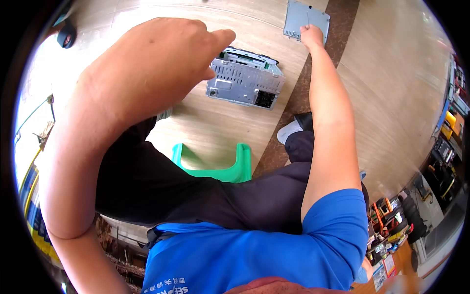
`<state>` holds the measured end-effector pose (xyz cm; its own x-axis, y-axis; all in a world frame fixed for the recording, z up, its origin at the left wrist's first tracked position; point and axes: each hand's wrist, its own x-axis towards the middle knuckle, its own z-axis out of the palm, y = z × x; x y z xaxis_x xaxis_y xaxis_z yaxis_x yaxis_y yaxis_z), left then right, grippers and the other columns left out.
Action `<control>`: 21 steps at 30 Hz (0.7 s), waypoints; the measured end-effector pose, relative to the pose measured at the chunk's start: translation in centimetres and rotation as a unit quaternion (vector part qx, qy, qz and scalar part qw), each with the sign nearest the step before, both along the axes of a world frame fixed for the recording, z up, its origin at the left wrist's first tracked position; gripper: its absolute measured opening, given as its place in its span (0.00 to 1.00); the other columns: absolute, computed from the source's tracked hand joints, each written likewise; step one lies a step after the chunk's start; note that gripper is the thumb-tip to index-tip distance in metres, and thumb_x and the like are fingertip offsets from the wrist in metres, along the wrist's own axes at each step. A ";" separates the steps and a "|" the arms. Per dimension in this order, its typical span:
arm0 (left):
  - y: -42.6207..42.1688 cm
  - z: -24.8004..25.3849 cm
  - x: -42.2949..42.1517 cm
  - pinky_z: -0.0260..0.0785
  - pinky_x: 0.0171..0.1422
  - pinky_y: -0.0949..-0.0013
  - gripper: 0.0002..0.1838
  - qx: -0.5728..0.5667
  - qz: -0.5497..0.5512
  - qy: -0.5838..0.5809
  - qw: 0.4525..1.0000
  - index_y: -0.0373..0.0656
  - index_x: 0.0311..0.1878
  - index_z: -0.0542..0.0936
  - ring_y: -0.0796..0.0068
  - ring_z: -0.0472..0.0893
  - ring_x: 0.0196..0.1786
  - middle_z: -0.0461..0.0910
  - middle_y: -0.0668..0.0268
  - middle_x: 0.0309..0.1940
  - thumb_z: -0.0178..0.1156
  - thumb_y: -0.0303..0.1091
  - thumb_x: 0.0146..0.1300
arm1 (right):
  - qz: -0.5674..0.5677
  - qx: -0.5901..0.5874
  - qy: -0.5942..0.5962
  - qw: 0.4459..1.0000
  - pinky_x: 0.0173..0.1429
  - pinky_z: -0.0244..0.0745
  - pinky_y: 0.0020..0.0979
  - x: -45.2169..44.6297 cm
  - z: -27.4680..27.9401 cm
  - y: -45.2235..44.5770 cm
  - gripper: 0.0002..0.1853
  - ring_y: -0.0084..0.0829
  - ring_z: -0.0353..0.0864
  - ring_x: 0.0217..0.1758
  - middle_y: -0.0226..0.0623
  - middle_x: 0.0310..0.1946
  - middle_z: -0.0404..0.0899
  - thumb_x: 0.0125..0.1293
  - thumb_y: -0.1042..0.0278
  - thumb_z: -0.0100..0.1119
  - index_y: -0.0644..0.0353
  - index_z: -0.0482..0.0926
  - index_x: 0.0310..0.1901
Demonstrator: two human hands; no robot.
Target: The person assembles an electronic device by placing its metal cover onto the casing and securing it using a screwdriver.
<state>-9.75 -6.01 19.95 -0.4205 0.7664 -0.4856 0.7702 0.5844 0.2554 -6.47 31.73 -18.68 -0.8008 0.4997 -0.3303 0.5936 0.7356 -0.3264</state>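
Note:
My left hand (161, 59) is raised close to the camera. Its index finger and thumb are apart, nothing shows between them, and its other fingers are hidden. Past its fingertips, a silver metal car stereo unit (245, 81) stands on the floor with its top uncovered. Slots and a black connector block mark its near side, while the hand hides its left edge. With my right arm stretched far forward, my right hand (312, 36) is closed over the near edge of a flat grey metal cover (301, 17). A thin, rod-like tool (308, 18) sticks out from its fingers across the cover.
A green plastic stool (230, 172) is between my legs. The tiled floor (391, 88) has a dark brown strip (279, 142) running past my shoe (290, 131). Tools and parts (391, 220) crowd the right side. Blue and yellow items (32, 206) are at the left.

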 end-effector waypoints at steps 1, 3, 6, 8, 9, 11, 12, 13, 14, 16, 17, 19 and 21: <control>0.2 -0.2 0.0 0.72 0.57 0.52 0.28 -0.011 -0.002 -0.014 1.000 0.44 0.67 0.73 0.51 0.81 0.51 0.82 0.55 0.48 0.64 0.30 0.63 | 0.001 -0.006 -0.005 1.000 0.54 0.77 0.41 -0.3 -0.4 -0.1 0.15 0.45 0.86 0.48 0.48 0.42 0.87 0.68 0.57 0.63 0.61 0.85 0.46; 0.4 -0.7 -0.3 0.72 0.57 0.53 0.28 -0.022 -0.009 -0.015 1.000 0.44 0.67 0.73 0.51 0.81 0.51 0.82 0.55 0.48 0.64 0.30 0.63 | 0.044 0.038 0.001 0.998 0.54 0.77 0.41 -0.8 -0.8 -0.3 0.16 0.45 0.86 0.49 0.48 0.42 0.87 0.67 0.56 0.63 0.60 0.86 0.46; 0.5 -1.1 -0.7 0.72 0.56 0.54 0.28 -0.034 -0.015 -0.019 0.999 0.43 0.67 0.73 0.52 0.81 0.50 0.82 0.56 0.47 0.64 0.30 0.62 | 0.053 0.047 0.000 0.997 0.53 0.77 0.41 -1.0 -1.3 -0.7 0.16 0.44 0.86 0.47 0.47 0.42 0.87 0.66 0.55 0.64 0.59 0.86 0.44; 0.7 -1.4 -0.6 0.72 0.57 0.54 0.28 -0.038 -0.011 -0.028 0.999 0.43 0.66 0.73 0.52 0.81 0.50 0.82 0.57 0.47 0.65 0.30 0.62 | 0.038 0.017 0.000 0.999 0.52 0.77 0.40 -1.0 -1.5 -0.7 0.15 0.42 0.86 0.46 0.46 0.41 0.88 0.66 0.55 0.64 0.60 0.86 0.44; 0.9 -1.3 -0.7 0.72 0.57 0.54 0.28 -0.051 -0.005 -0.032 0.998 0.43 0.66 0.73 0.52 0.81 0.50 0.82 0.57 0.47 0.65 0.29 0.62 | 0.020 -0.010 0.004 1.000 0.52 0.77 0.39 -1.0 -1.4 -0.7 0.15 0.41 0.86 0.45 0.44 0.41 0.88 0.66 0.56 0.65 0.60 0.86 0.43; 0.8 -1.5 -0.8 0.72 0.57 0.54 0.28 -0.063 0.000 -0.040 0.997 0.43 0.67 0.73 0.52 0.81 0.50 0.82 0.56 0.47 0.65 0.29 0.61 | -0.063 -0.068 0.043 0.995 0.51 0.77 0.38 -0.6 -0.6 -0.2 0.15 0.38 0.86 0.44 0.43 0.40 0.88 0.66 0.56 0.65 0.60 0.86 0.43; 0.5 -1.6 -0.9 0.72 0.57 0.54 0.29 -0.045 -0.006 -0.033 0.998 0.44 0.67 0.73 0.52 0.81 0.50 0.82 0.56 0.46 0.65 0.29 0.61 | -0.146 -0.124 0.086 0.978 0.51 0.76 0.37 -0.3 -0.3 0.1 0.14 0.36 0.86 0.43 0.41 0.39 0.88 0.66 0.57 0.66 0.60 0.87 0.43; 0.3 -1.7 -0.9 0.72 0.57 0.54 0.29 -0.026 -0.012 -0.026 0.999 0.45 0.67 0.72 0.52 0.81 0.50 0.82 0.56 0.46 0.65 0.29 0.61 | -0.147 -0.123 0.083 0.978 0.51 0.76 0.37 0.2 -1.2 1.3 0.14 0.36 0.86 0.43 0.41 0.39 0.88 0.66 0.57 0.66 0.60 0.87 0.43; 0.2 -1.8 -0.8 0.72 0.57 0.54 0.29 -0.025 -0.013 -0.028 0.999 0.45 0.67 0.72 0.52 0.81 0.50 0.82 0.56 0.46 0.65 0.29 0.61 | -0.134 -0.097 0.074 0.983 0.51 0.76 0.37 0.5 -2.1 2.6 0.14 0.34 0.85 0.43 0.40 0.39 0.88 0.66 0.57 0.66 0.59 0.87 0.44; 0.2 -1.7 -0.7 0.72 0.57 0.54 0.30 -0.037 -0.010 -0.015 0.999 0.45 0.68 0.72 0.53 0.81 0.50 0.82 0.56 0.45 0.65 0.29 0.62 | -0.107 -0.037 0.033 0.993 0.52 0.76 0.37 0.9 -2.1 3.4 0.14 0.34 0.86 0.44 0.40 0.40 0.89 0.66 0.57 0.67 0.58 0.87 0.45; 0.2 -1.7 -0.6 0.72 0.57 0.54 0.30 -0.037 -0.012 -0.014 0.999 0.45 0.68 0.72 0.53 0.81 0.50 0.82 0.56 0.45 0.65 0.29 0.62 | -0.108 -0.036 0.034 0.993 0.52 0.76 0.37 1.2 -2.1 3.7 0.14 0.34 0.86 0.44 0.40 0.40 0.89 0.66 0.57 0.67 0.58 0.87 0.45; 0.2 -1.7 -0.5 0.72 0.57 0.54 0.30 -0.037 -0.003 -0.017 0.999 0.46 0.68 0.72 0.52 0.81 0.50 0.82 0.56 0.45 0.66 0.30 0.62 | -0.054 -0.017 0.023 0.998 0.53 0.77 0.39 1.4 -1.5 3.4 0.16 0.39 0.87 0.47 0.41 0.41 0.89 0.66 0.54 0.66 0.57 0.87 0.46; 0.3 -1.7 -0.6 0.72 0.57 0.54 0.30 -0.039 -0.008 -0.021 0.999 0.46 0.69 0.71 0.52 0.81 0.50 0.82 0.56 0.45 0.66 0.30 0.62 | -0.019 0.007 0.018 1.000 0.54 0.77 0.40 0.7 -1.4 3.3 0.17 0.42 0.86 0.49 0.42 0.42 0.88 0.66 0.52 0.65 0.56 0.87 0.46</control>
<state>-10.31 -5.66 18.26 -0.3873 0.7315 -0.5612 0.7692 0.5920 0.2408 -5.76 35.03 -20.09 -0.7922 0.5344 -0.2947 0.6095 0.7168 -0.3385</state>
